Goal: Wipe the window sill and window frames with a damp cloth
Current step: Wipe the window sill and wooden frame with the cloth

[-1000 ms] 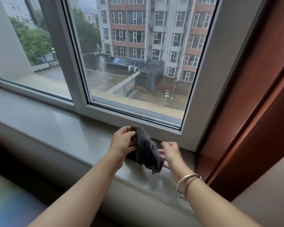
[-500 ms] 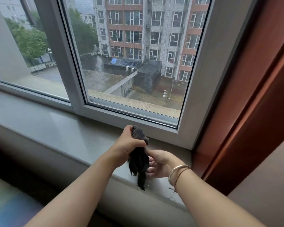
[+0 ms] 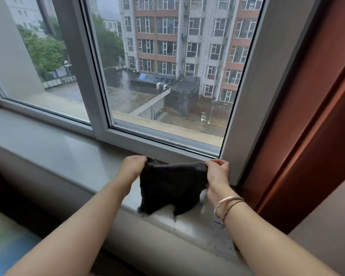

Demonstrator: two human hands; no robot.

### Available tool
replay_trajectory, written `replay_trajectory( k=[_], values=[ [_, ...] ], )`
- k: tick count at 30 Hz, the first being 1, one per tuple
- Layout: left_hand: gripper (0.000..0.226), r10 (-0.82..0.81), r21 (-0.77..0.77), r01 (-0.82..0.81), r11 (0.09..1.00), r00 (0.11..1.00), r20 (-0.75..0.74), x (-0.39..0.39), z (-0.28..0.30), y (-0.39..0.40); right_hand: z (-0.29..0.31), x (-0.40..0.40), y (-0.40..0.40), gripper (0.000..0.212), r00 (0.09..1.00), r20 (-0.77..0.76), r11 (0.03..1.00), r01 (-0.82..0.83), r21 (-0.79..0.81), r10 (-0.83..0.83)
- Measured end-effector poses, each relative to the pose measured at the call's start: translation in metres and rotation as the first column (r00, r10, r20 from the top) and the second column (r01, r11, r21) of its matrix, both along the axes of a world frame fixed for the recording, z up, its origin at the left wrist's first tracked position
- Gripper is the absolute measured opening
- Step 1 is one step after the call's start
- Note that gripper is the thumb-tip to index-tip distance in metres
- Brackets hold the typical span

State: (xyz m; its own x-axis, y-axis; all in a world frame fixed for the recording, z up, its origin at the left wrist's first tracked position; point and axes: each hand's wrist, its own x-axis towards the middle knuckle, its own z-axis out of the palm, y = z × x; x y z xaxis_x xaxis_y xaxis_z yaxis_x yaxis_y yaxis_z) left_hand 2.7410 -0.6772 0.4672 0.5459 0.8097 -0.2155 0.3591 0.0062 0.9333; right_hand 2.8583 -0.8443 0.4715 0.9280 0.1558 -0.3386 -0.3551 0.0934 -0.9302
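A dark grey cloth (image 3: pixel 170 186) hangs spread out between both hands, just above the right end of the pale grey window sill (image 3: pixel 68 156). My left hand (image 3: pixel 132 166) pinches its upper left corner. My right hand (image 3: pixel 217 176), with bracelets at the wrist, grips the upper right corner. The cloth's lower edge dangles over the sill's front lip. Behind the hands runs the white window frame (image 3: pixel 147 141), with a vertical mullion (image 3: pixel 92 76) and a right upright (image 3: pixel 257 96).
A reddish-brown wooden jamb (image 3: pixel 307 136) borders the window on the right. Dark specks and a wet patch (image 3: pixel 197 222) lie on the sill near my right wrist. The sill stretches far to the left. Below it is a dark gap.
The cloth was bunched in my left hand with the right hand under it. Both hands have since pulled apart, stretching the cloth open flat between them.
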Motion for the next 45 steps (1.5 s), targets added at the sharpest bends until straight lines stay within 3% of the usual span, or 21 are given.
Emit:
replay_trajectory(
  k=[3, 5, 7, 9, 11, 13, 15, 17, 18, 21, 23, 26, 28, 30, 33, 35, 37, 39, 42, 45],
  values=[
    [0.011, 0.198, -0.375, -0.125, 0.918, 0.967, 0.162, -0.008, 0.013, 0.013, 0.002, 0.004, -0.005, 0.014, 0.979, 0.181, 0.987, 0.117, -0.108, -0.096],
    [0.013, 0.239, -0.512, -0.123, 0.85, 0.957, 0.167, -0.012, 0.017, 0.019, 0.003, 0.007, -0.007, 0.014, 0.972, 0.212, 0.98, 0.138, -0.145, -0.106],
    [0.024, 0.197, -0.471, -0.141, 0.871, 0.978, 0.072, -0.015, 0.017, 0.022, 0.006, 0.005, -0.007, 0.013, 0.975, 0.211, 0.976, 0.113, -0.187, -0.073],
    [0.04, 0.141, -0.335, -0.139, 0.932, 0.99, -0.016, -0.016, 0.013, 0.024, 0.01, 0.002, -0.006, 0.014, 0.982, 0.185, 0.964, 0.01, -0.267, 0.04],
    [0.034, 0.024, -0.197, -0.039, 0.98, 0.997, -0.076, -0.018, 0.009, 0.021, 0.014, -0.004, -0.006, 0.025, 0.962, 0.137, 0.923, -0.178, -0.341, 0.236],
    [0.025, -0.016, -0.074, 0.008, 0.997, 0.994, -0.105, -0.019, 0.005, 0.021, 0.018, -0.008, -0.008, 0.011, 0.872, 0.08, 0.81, -0.409, -0.419, 0.482],
    [0.029, 0.016, 0.046, -0.011, 0.999, 0.994, -0.111, -0.018, 0.002, 0.028, 0.02, -0.01, -0.006, 0.013, 0.724, 0.003, 0.57, -0.54, -0.619, 0.69],
    [0.013, 0.065, 0.039, -0.063, 0.997, 0.997, -0.04, -0.015, 0.004, 0.034, 0.017, -0.008, 0.0, 0.016, 0.646, -0.045, 0.348, -0.468, -0.812, 0.762],
    [0.017, 0.099, -0.013, -0.099, 0.995, 0.994, 0.039, -0.013, 0.007, 0.037, 0.016, -0.006, 0.002, 0.025, 0.647, -0.026, 0.317, -0.408, -0.856, 0.762],
    [0.035, 0.167, -0.157, -0.122, 0.98, 0.934, 0.315, -0.009, 0.026, 0.043, 0.021, 0.001, 0.006, 0.034, 0.661, 0.257, 0.5, -0.206, -0.841, 0.705],
    [0.037, 0.098, -0.143, -0.038, 0.989, 0.893, 0.439, -0.012, 0.041, 0.046, 0.03, 0.004, 0.009, 0.031, 0.578, 0.499, 0.633, -0.039, -0.773, 0.646],
    [0.048, -0.042, 0.015, 0.039, 0.999, 0.912, 0.408, -0.022, 0.048, 0.052, 0.035, 0.001, 0.01, 0.021, 0.425, 0.691, 0.71, 0.144, -0.689, 0.585],
    [0.045, -0.123, 0.165, 0.086, 0.982, 0.966, 0.229, -0.027, 0.043, 0.054, 0.029, -0.003, 0.008, 0.018, 0.397, 0.686, 0.666, 0.212, -0.715, 0.61],
    [0.042, -0.195, 0.288, 0.201, 0.936, 0.98, -0.049, -0.032, 0.03, 0.052, 0.016, -0.007, 0.002, 0.016, 0.413, 0.627, 0.594, 0.225, -0.773, 0.661],
    [0.043, -0.186, 0.426, 0.425, 0.799, 0.847, -0.498, -0.04, 0.001, 0.045, -0.008, -0.012, -0.009, 0.01, 0.437, 0.466, 0.476, 0.095, -0.874, 0.769],
    [0.034, -0.14, 0.444, 0.504, 0.741, 0.762, -0.632, -0.045, -0.016, 0.039, -0.025, -0.016, -0.014, 0.014, 0.5, 0.34, 0.46, -0.136, -0.878, 0.796],
    [0.023, -0.13, 0.42, 0.521, 0.743, 0.728, -0.673, -0.049, -0.021, 0.034, -0.033, -0.019, -0.018, 0.014, 0.607, 0.225, 0.502, -0.336, -0.797, 0.762],
    [0.013, -0.144, 0.409, 0.502, 0.762, 0.746, -0.65, -0.053, -0.025, 0.035, -0.039, -0.021, -0.021, 0.015, 0.688, 0.162, 0.578, -0.431, -0.693, 0.708],
    [0.026, -0.216, 0.312, 0.379, 0.871, 0.867, -0.448, -0.056, -0.028, 0.039, -0.047, -0.019, -0.024, 0.021, 0.774, 0.164, 0.703, -0.436, -0.562, 0.612],
    [0.028, -0.136, 0.285, 0.243, 0.927, 0.928, -0.348, -0.054, -0.03, 0.041, -0.056, -0.015, -0.018, 0.019, 0.812, 0.176, 0.728, -0.374, -0.575, 0.556]
  ],
)
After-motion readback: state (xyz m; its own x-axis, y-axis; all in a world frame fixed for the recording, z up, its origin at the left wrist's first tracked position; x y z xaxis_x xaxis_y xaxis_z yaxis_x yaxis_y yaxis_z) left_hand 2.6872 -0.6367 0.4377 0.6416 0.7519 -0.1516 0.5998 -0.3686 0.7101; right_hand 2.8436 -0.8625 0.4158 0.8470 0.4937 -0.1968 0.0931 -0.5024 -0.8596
